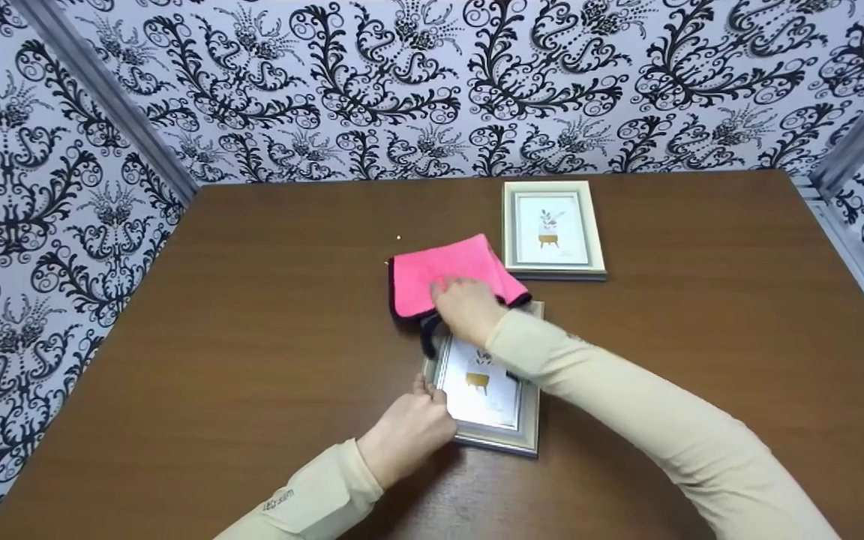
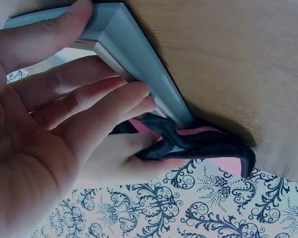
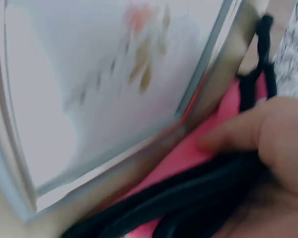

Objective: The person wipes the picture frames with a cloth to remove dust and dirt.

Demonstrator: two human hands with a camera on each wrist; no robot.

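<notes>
My right hand (image 1: 468,309) holds a pink cloth (image 1: 443,270) with black edging over the far end of the nearer picture frame (image 1: 529,420). In the right wrist view the thumb presses on the cloth (image 3: 188,151) beside the frame's rim; blur hides the other fingers. At the near left corner of that frame, my left hand (image 1: 411,429) grips the rim. The left wrist view shows its thumb and fingers (image 2: 107,111) on the frame (image 2: 139,59) either side of the corner. The frame lies face up, with a plant-in-pot print behind shiny glass, partly covered by the right arm.
A second cream picture frame (image 1: 597,255) with a similar print lies farther back, just right of the cloth. The brown wooden table (image 1: 267,300) ends at a patterned wall (image 1: 372,82). Small light specks lie left of the cloth.
</notes>
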